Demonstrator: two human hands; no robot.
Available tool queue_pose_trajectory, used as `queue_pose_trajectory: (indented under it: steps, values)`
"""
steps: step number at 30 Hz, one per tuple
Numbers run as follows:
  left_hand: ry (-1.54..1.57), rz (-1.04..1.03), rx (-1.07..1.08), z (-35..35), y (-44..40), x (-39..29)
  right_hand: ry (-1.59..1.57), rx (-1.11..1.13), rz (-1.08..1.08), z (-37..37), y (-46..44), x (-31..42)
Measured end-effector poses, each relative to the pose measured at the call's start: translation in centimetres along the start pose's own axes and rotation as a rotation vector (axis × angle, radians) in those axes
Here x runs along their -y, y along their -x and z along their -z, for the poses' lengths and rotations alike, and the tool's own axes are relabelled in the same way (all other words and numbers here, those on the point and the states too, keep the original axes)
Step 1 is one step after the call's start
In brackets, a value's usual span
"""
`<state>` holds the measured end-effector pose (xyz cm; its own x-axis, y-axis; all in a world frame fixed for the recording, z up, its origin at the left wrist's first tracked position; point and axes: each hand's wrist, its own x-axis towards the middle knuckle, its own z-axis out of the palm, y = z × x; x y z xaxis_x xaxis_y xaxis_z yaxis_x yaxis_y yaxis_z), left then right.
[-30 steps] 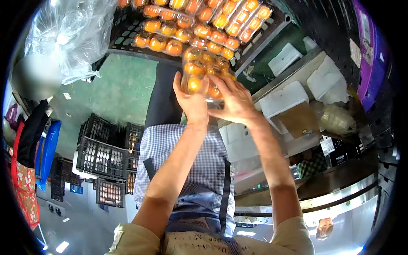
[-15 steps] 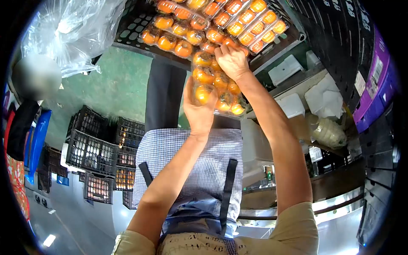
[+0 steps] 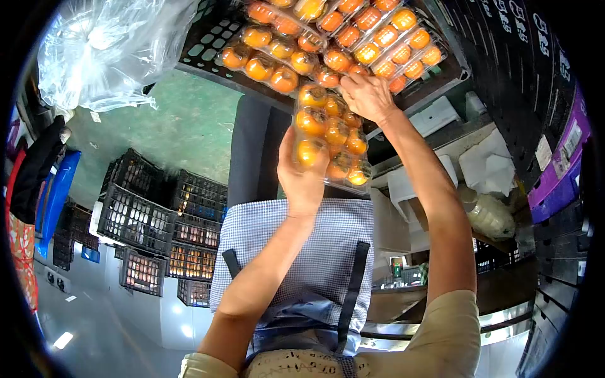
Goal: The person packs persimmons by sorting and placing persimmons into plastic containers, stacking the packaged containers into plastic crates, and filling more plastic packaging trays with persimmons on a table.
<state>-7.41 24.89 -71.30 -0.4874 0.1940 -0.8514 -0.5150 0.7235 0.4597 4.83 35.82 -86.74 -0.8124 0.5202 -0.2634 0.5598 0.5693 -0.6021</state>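
A clear plastic pack of orange persimmons [image 3: 336, 131] is held tilted in front of my body, just below a black crate. My left hand [image 3: 301, 173] grips its lower left side, with the thumb over the clear plastic. At the upper right edge of the same pack is my right hand [image 3: 368, 97], its fingers curled and pressed together on the rim. The fingertips of that hand are partly hidden. Beyond the hands, the black crate [image 3: 207, 41] holds several similar clear packs of persimmons [image 3: 271, 66], arranged in rows.
A clear plastic bag [image 3: 113, 57] hangs at the upper left. Stacked black crates [image 3: 135, 214] with fruit stand on the floor at left. On the right are white foam pieces [image 3: 485, 160], a purple box [image 3: 561, 157] and a wall of dark crates [image 3: 504, 69].
The whole view has shifted, so the crate and pack appear farther right and slightly lower. My right hand has slid slightly outward along the pack's edge. My left hand keeps its grip.
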Motion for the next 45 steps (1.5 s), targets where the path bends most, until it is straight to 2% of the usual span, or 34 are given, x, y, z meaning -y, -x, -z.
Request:
queue_pose_trajectory:
  steps: [3, 4, 7, 10, 11, 13, 16, 17, 19, 20, 21, 26, 30, 34, 35, 37, 38, 39, 41, 43, 45]
  values:
    - [-0.105, -0.080, 0.017, -0.9, -1.1, 0.8, 0.000, -0.028, 0.030, 0.3, -0.3, 0.0]
    - [-0.167, -0.026, -0.016, -1.6, -1.4, 1.0, -0.005, -0.025, 0.035, 0.3, -0.4, 0.0]
    - [-0.422, -0.192, -0.116, -4.0, -2.7, 0.9, 0.027, 0.024, 0.018, 0.6, -0.5, 0.2]
    - [-0.313, -0.152, -0.044, -2.5, -5.0, 2.2, 0.059, 0.014, -0.014, 0.3, -0.1, 0.6]
    - [-0.296, -0.082, -0.010, -2.1, -6.1, 1.1, 0.043, -0.002, -0.047, 0.2, 0.1, 0.9]
    - [-0.470, -0.138, -0.044, -2.2, -6.7, 0.8, 0.016, -0.040, -0.118, 0.4, 0.5, 1.8]
    - [-1.025, -0.422, -0.092, -2.3, -5.8, -1.3, -0.229, -0.106, -0.474, 2.9, 2.1, 5.7]
    - [-1.057, -0.526, -0.120, -2.2, -6.0, -1.2, -0.334, -0.142, -0.604, 3.3, 3.0, 7.1]
    - [-1.121, -0.732, -0.170, -2.1, -6.7, -0.2, -0.321, -0.155, -0.641, 2.9, 5.5, 10.4]
    - [-1.058, -0.775, -0.180, -2.4, -7.0, 0.1, -0.084, -0.157, -0.613, 3.0, 5.6, 12.2]
    - [-1.068, -0.791, -0.166, -2.5, -7.2, 0.5, -0.043, -0.243, -0.579, 2.4, 5.6, 12.7]
    - [-1.054, -0.905, -0.148, -3.3, -8.8, 2.9, -0.067, -0.246, -0.568, -0.4, 5.9, 9.8]
    - [-1.195, -1.010, -0.158, -4.0, -11.8, 3.2, -0.063, -0.313, -0.562, -3.1, 4.2, 8.2]
    - [-1.194, -1.014, -0.182, -4.3, -12.5, 3.7, -0.053, -0.341, -0.527, -4.0, 4.3, 7.5]
    - [-1.283, -0.902, -0.125, -4.0, -12.0, 3.3, -0.165, -0.160, -0.582, -3.0, 4.7, 7.7]
    - [-1.120, -1.021, 0.056, -2.3, -11.5, 2.3, -0.068, -0.274, -0.486, -2.3, 5.8, 8.1]
    - [-1.220, -1.069, 0.170, -1.1, -10.4, 0.4, -0.084, -0.306, -0.493, -0.2, 6.4, 8.9]
    - [-1.215, -1.098, 0.378, 0.2, -10.4, -0.7, -0.045, -0.292, -0.521, 2.0, 6.4, 9.6]
    - [-1.186, -1.188, 0.644, 1.6, -11.0, -1.4, -0.202, 0.027, -0.738, 2.8, 7.0, 9.7]
    - [-1.241, -1.234, 0.721, 1.9, -12.2, -1.3, -0.168, 0.309, -0.692, 1.3, 7.4, 8.7]
    - [-1.296, -1.319, 0.732, 1.4, -12.8, -1.5, -0.119, 0.284, -0.615, -0.2, 7.1, 8.2]
